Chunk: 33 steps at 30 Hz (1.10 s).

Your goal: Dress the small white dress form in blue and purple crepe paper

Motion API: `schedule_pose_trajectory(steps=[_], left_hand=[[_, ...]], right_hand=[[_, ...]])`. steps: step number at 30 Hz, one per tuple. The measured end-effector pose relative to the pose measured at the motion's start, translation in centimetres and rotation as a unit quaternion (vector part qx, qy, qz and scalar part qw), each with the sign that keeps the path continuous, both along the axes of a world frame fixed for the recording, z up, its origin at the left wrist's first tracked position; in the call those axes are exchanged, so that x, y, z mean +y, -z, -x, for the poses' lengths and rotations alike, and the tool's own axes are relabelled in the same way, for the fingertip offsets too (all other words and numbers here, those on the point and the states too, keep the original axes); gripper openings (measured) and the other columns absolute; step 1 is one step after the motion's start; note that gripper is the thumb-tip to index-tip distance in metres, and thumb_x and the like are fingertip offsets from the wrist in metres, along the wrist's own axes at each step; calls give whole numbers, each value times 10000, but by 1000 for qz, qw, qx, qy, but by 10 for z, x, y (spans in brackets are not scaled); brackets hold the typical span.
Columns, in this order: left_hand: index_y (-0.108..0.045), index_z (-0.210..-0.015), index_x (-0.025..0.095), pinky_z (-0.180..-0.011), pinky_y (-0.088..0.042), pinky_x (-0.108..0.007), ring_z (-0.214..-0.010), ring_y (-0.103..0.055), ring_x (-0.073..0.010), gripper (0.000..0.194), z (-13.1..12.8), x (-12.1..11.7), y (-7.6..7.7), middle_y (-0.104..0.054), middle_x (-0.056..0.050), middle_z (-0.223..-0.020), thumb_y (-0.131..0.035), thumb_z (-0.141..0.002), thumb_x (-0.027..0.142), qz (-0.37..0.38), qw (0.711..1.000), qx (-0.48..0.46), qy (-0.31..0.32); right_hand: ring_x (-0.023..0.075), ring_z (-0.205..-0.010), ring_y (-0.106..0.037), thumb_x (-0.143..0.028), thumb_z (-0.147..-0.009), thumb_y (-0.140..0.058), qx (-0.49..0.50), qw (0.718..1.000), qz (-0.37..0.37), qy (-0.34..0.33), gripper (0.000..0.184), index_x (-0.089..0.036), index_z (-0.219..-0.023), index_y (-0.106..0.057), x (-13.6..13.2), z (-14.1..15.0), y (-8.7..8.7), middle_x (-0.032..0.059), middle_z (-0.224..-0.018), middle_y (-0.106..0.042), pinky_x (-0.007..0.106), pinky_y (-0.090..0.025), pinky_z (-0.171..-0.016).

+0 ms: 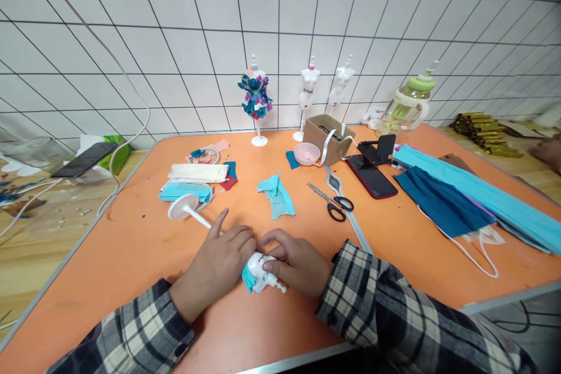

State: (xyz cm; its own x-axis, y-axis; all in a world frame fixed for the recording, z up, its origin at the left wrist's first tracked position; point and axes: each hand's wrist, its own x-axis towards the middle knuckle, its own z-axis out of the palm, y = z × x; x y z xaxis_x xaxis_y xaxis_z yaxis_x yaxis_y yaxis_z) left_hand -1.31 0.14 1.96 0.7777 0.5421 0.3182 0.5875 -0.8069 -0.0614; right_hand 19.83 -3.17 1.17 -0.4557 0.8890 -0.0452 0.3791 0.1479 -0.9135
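A small white doll mannequin (pixel 264 280) lies on its side at the front of the orange table, with pleated light-blue fabric (pixel 249 278) at its waist. Its white stand (pixel 186 207) points off to the left. My left hand (pixel 223 260) is wrapped over the lower body and holds it, the index finger raised. My right hand (pixel 298 263) pinches at the mannequin's upper torso with thumb and fingers; anything small between them is hidden. Beyond my hands lies a cut piece of light-blue fabric (pixel 277 196). Black-handled scissors (pixel 335 204) rest to its right.
Dressed (pixel 255 93) and bare mannequins (pixel 308 85) stand at the back by a cardboard box (pixel 328 134) and a pink bowl (pixel 307 153). Right are a phone (pixel 372 175), blue masks (pixel 447 201) and a bottle (pixel 405 105). Folded fabrics (pixel 197 173) lie left. Another person's hand (pixel 550 153) shows far right.
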Motion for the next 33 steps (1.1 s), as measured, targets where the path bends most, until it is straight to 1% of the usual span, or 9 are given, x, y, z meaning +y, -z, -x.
schedule_pose_trajectory(steps=[3,5,9,13,19,22,27,30,33], left_hand=[[-674,-1014,178,-1091,-321,-617,-858,-688,-251,228,4,3,-4,-726,-64,-884,-464,-937,135,-20,1000,-23,-7],[-567,-1305,142,-1030,-381,-570,-847,-666,-263,388,8,4,-6,-705,-72,-872,-484,-927,148,-48,998,-31,-29],[-253,-1540,89,-985,-406,-548,-883,-637,-287,702,11,3,-6,-673,-99,-900,-482,-876,98,-82,993,-29,-78],[-211,-1555,152,-1038,-369,-611,-1031,-617,-334,770,9,2,-3,-663,-143,-1076,-538,-858,131,-71,993,-45,-77],[-219,-1558,178,-1007,-481,-487,-1284,-525,-338,759,16,7,-4,-507,-208,-1446,-613,-916,265,-17,993,-96,-59],[-341,-1515,195,-1022,-468,-513,-1267,-554,-344,738,24,11,-6,-591,-161,-1387,-670,-881,382,37,992,-73,-95],[-600,-1291,276,-858,-532,-409,-1028,-693,-273,389,30,10,-12,-741,-59,-1156,-576,-932,425,155,979,-16,-130],[-607,-1296,272,-807,-539,-381,-1007,-704,-266,356,31,8,-14,-747,-60,-1150,-485,-977,373,149,978,1,-145],[-608,-1298,253,-795,-545,-391,-1023,-699,-282,359,31,7,-13,-739,-75,-1161,-477,-976,341,125,979,18,-158]], right_hand=[[194,-815,-678,-396,-913,-565,12,997,-78,15,397,-202,-1258,-534,0,-5,-2,51,-996,-742,287,-479,-723],[208,-901,-665,-477,-911,-551,31,990,-138,12,455,-186,-1261,-547,0,-8,-4,97,-1145,-699,309,-498,-777],[224,-840,-672,-451,-881,-609,-22,993,-119,1,600,-153,-1385,-476,0,-8,-3,99,-1070,-720,319,-510,-733],[252,-999,-687,-235,-934,-524,-103,985,-135,32,479,-192,-1408,-480,8,-8,1,97,-1148,-723,347,-506,-837],[222,-1040,-680,-167,-964,-456,-154,959,-231,53,377,-253,-1312,-571,21,-22,8,50,-1247,-700,314,-493,-848],[215,-989,-689,-149,-965,-452,-194,948,-244,58,365,-273,-1279,-589,23,-27,11,40,-1171,-728,294,-477,-788],[210,-888,-692,-128,-948,-463,-246,938,-231,75,289,-249,-1166,-609,25,-30,11,40,-985,-744,277,-443,-703],[219,-885,-694,-126,-919,-485,-243,943,-204,98,249,-225,-1123,-588,27,-31,9,48,-965,-737,283,-456,-706],[225,-993,-690,-108,-874,-500,-190,958,-183,109,319,-212,-1172,-545,26,-31,7,69,-1103,-725,308,-499,-794]])
